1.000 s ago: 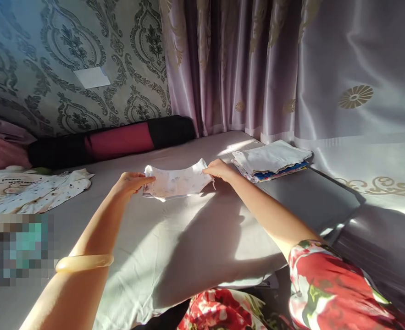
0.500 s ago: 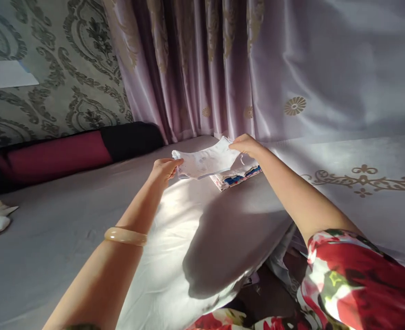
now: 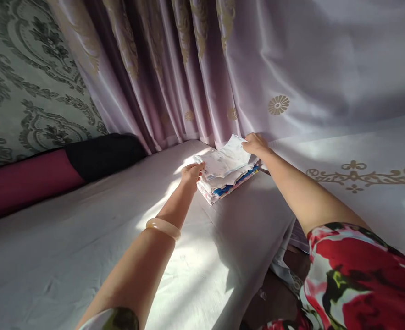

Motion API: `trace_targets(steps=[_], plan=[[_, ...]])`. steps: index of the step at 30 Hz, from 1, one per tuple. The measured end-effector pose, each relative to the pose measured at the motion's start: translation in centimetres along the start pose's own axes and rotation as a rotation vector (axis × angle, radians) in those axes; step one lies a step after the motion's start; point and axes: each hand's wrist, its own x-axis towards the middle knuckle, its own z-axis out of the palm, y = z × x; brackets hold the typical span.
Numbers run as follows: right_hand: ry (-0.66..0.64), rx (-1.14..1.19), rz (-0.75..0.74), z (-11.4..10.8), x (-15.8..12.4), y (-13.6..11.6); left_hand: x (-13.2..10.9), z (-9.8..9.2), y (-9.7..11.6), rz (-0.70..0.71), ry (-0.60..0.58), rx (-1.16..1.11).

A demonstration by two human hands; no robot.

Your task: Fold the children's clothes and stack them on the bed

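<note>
A thin white cloth (image 3: 224,158) with faint spots lies over a stack of folded cloths (image 3: 228,187) near the curtain. My left hand (image 3: 192,172) pinches its left edge, just above the stack's left side. At the cloth's upper right corner, my right hand (image 3: 255,144) is closed on the fabric, which is slightly raised there. White, blue and patterned layers show along the front of the stack.
The stack rests on a bed with a grey sheet (image 3: 85,238). A long black and magenta bolster (image 3: 33,183) lies along the left wall. Behind hangs a purple curtain (image 3: 202,78). The bed's edge drops off at lower right.
Both hands have brought the white cloth from in front and left of the stack to over it. The view has turned, and the pale cloths at far left are out of sight.
</note>
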Motion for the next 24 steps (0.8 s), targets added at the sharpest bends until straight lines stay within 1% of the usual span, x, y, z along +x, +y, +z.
trace_targets(steps=[7, 9, 11, 13, 14, 16, 17, 18, 19, 20, 21, 22, 24], plan=[[0.018, -0.13, -0.081, 2.5, 2.0, 0.7, 0.8, 0.9, -1.7, -0.071, -0.02, 0.009], [0.017, -0.166, -0.082, 3.4, 2.2, 1.0, 0.8, 0.9, -2.3, -0.084, -0.028, 0.098], [0.006, -0.196, -0.077, 4.3, 2.0, 1.2, 0.9, 0.7, -2.7, -0.069, -0.025, 0.24], [-0.002, -0.234, -0.073, 4.9, 1.6, 1.2, 0.9, 0.2, -2.9, 0.015, 0.025, 0.398], [0.01, -0.254, -0.078, 5.1, 1.3, 1.1, 0.9, 0.0, -2.9, 0.088, 0.071, 0.48], [0.066, -0.27, -0.117, 5.3, 0.8, 0.7, 0.8, -0.2, -2.6, 0.297, 0.156, 0.655], [0.091, -0.255, -0.156, 5.4, 0.5, 0.3, 0.8, -0.1, -2.4, 0.417, 0.166, 0.745], [0.096, -0.222, -0.207, 5.5, 0.3, -0.1, 0.7, 0.1, -2.3, 0.533, 0.142, 0.832], [0.071, -0.174, -0.257, 5.6, 0.1, -0.5, 0.5, 0.4, -2.2, 0.629, 0.087, 0.916], [0.022, -0.121, -0.294, 5.8, 0.0, -0.9, 0.3, 0.7, -2.2, 0.695, 0.015, 0.992], [-0.039, -0.071, -0.315, 6.0, -0.1, -1.3, 0.2, 1.1, -2.2, 0.726, -0.058, 1.06], [-0.099, -0.029, -0.315, 6.3, -0.1, -1.5, 0.0, 1.5, -2.4, 0.725, -0.127, 1.119], [-0.187, 0.016, -0.277, 7.0, -0.2, -1.7, -0.3, 2.2, -3.0, 0.673, -0.224, 1.21]])
